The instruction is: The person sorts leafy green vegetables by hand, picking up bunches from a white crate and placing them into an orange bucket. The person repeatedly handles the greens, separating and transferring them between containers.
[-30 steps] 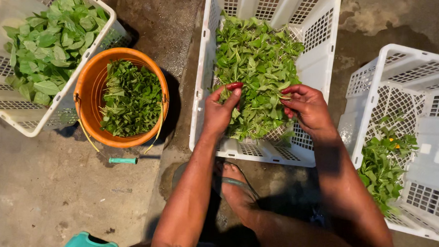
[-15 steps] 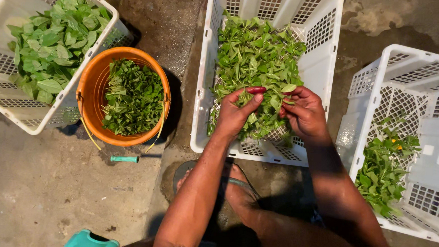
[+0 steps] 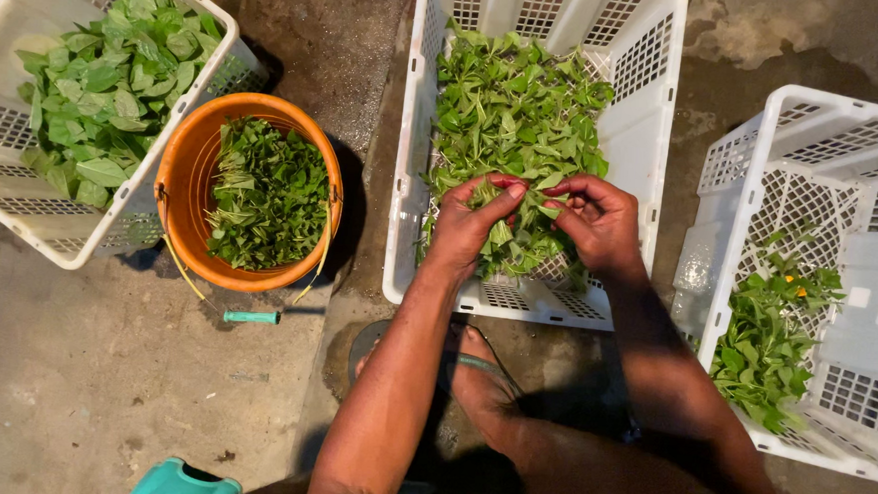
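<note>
- Pinched between the fingertips of the left hand (image 3: 465, 223) and the right hand (image 3: 601, 220), a small green leafy sprig (image 3: 534, 187) is held just above the heap of green leaves (image 3: 511, 115) in the tall white perforated plastic crate (image 3: 647, 98).
- Far left of the grip, a white plastic basket of broad leaves (image 3: 97, 89) is seen.
- Nearer left, picked leaves are kept in the round orange plastic bucket (image 3: 187, 179).
- Only the one stem should be pinched, so neighbouring stems are not dragged up.
- Right of the grip, a second white perforated crate (image 3: 862, 199) is set with a few greens.
</note>
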